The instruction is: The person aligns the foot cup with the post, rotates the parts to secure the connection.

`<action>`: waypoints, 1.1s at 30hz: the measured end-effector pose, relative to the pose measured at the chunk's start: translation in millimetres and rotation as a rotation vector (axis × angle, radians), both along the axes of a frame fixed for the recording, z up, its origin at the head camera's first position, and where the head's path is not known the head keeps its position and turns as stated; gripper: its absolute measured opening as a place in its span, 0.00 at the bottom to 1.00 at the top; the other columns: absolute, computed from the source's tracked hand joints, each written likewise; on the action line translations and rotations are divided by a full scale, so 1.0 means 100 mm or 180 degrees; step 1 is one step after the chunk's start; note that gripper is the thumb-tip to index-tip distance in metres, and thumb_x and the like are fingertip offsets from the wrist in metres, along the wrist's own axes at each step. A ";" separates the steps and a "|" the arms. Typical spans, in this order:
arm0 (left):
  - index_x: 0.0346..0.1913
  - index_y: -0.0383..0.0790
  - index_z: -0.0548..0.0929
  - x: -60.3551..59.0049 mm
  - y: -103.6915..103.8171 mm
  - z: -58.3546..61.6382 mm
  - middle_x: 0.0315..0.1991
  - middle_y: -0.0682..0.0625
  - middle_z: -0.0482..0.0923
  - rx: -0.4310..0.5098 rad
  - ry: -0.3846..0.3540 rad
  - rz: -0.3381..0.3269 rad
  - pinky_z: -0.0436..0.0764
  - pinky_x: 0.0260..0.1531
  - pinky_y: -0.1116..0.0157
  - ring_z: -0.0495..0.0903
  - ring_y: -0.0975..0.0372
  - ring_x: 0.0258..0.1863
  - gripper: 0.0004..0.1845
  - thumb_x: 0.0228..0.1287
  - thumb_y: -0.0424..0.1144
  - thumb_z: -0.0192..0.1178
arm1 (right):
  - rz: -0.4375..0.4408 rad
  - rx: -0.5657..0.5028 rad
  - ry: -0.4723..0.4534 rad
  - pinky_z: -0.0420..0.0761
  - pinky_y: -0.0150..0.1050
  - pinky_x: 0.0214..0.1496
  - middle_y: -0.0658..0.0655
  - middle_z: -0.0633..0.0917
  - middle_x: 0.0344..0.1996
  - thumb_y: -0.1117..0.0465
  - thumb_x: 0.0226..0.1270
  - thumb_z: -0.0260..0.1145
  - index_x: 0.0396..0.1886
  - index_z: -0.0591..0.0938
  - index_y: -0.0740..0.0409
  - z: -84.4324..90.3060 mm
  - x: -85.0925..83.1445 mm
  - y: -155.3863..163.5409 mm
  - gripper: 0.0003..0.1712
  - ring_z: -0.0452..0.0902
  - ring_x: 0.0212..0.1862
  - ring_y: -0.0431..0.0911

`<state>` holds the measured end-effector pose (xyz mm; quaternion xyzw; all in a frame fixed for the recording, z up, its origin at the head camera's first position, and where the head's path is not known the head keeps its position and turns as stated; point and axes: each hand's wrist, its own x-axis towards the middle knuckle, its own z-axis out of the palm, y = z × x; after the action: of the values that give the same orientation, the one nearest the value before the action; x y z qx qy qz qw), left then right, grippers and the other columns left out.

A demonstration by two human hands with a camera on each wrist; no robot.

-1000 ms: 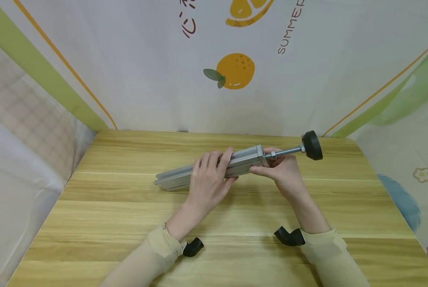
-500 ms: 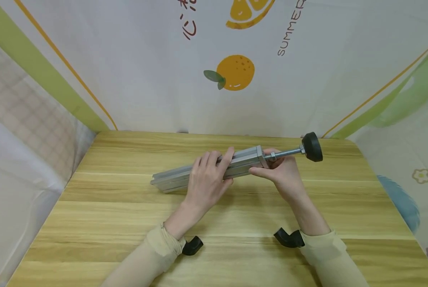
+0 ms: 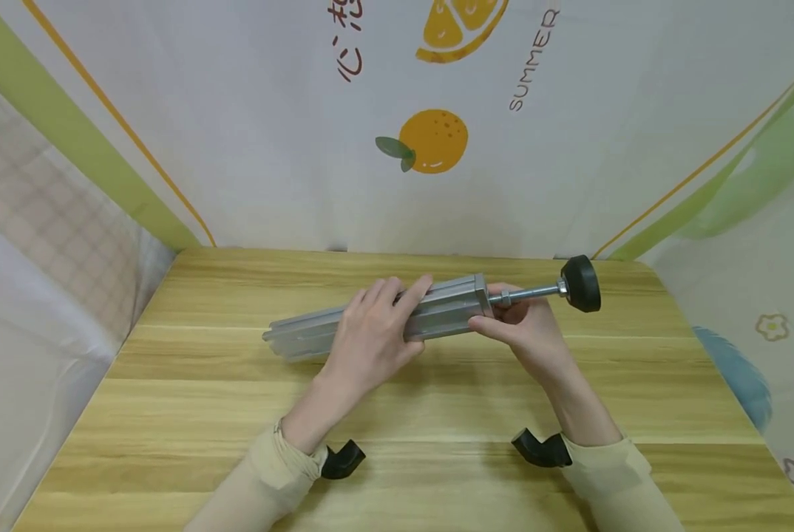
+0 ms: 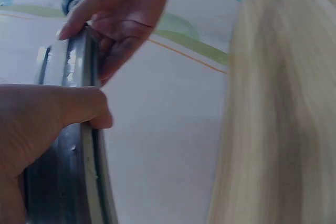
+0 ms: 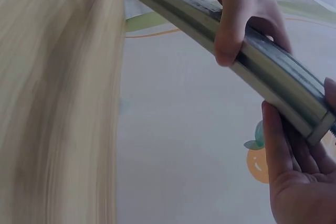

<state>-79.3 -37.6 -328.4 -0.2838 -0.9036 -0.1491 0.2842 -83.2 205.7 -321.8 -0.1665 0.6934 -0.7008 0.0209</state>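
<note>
A grey aluminium bar (image 3: 304,336) is held just above the wooden table (image 3: 437,414), slanting up to the right. A threaded rod (image 3: 530,292) sticks out of its right end and carries a black round foot (image 3: 582,284). My left hand (image 3: 370,336) grips the bar's middle, fingers curled over the top. My right hand (image 3: 526,325) holds the bar's right end where the rod starts, thumb in front and fingers behind. In the left wrist view, my left hand (image 4: 42,124) wraps the bar (image 4: 86,177), with the right hand (image 4: 126,19) beyond it. In the right wrist view, the bar (image 5: 178,6) crosses above my right hand (image 5: 294,171).
A white cloth backdrop with an orange print (image 3: 433,142) stands close behind the table's far edge. Cloth walls also close in the left and right sides. Black wrist mounts (image 3: 340,459) (image 3: 540,448) sit under both sleeves.
The bar's left end has shifted a little to the left, and my left hand has moved that way with it. My right hand stays at the rod end.
</note>
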 end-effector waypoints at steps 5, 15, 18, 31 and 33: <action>0.70 0.51 0.74 0.00 -0.06 0.10 0.44 0.49 0.80 -0.0027 -0.0408 -0.0146 0.82 0.40 0.59 0.79 0.58 0.41 0.45 0.43 0.42 0.79 | 0.0266 -0.0075 0.0022 0.78 0.31 0.40 0.44 0.84 0.36 0.76 0.63 0.68 0.48 0.86 0.50 0.00 0.02 0.04 0.19 0.76 0.34 0.36; 0.71 0.53 0.73 -0.12 -0.13 0.22 0.51 0.49 0.83 -0.0161 -0.1280 -0.0443 0.82 0.39 0.57 0.81 0.57 0.44 0.45 0.45 0.46 0.78 | 0.0691 -0.0250 -0.0167 0.80 0.29 0.47 0.43 0.86 0.40 0.74 0.66 0.67 0.44 0.84 0.49 -0.05 -0.04 0.13 0.16 0.81 0.40 0.36; 0.71 0.53 0.73 -0.16 -0.14 0.23 0.55 0.49 0.83 -0.0169 -0.1524 -0.0504 0.82 0.41 0.56 0.82 0.56 0.47 0.45 0.46 0.47 0.78 | 0.0757 -0.0218 -0.0243 0.80 0.30 0.48 0.43 0.84 0.41 0.73 0.67 0.67 0.43 0.83 0.48 -0.08 -0.06 0.14 0.14 0.79 0.41 0.36; 0.68 0.53 0.76 -0.29 -0.16 0.07 0.49 0.53 0.86 -0.0121 -0.1744 -0.0730 0.80 0.36 0.64 0.82 0.62 0.40 0.42 0.47 0.57 0.78 | 0.1062 -0.0174 -0.0444 0.84 0.38 0.55 0.48 0.83 0.48 0.70 0.71 0.64 0.42 0.78 0.51 -0.18 -0.12 0.10 0.09 0.81 0.52 0.42; 0.67 0.54 0.76 -0.30 -0.16 0.04 0.48 0.55 0.86 -0.0143 -0.1786 -0.0755 0.80 0.37 0.64 0.82 0.63 0.39 0.41 0.47 0.58 0.77 | 0.1068 -0.0197 -0.0510 0.84 0.40 0.56 0.49 0.83 0.48 0.70 0.72 0.62 0.42 0.78 0.52 -0.19 -0.11 0.10 0.09 0.81 0.52 0.42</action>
<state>-109.7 -53.2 -324.0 -0.3412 -0.9105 -0.2337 -0.0023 -94.1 215.7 -340.7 -0.2240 0.6301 -0.7195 0.1876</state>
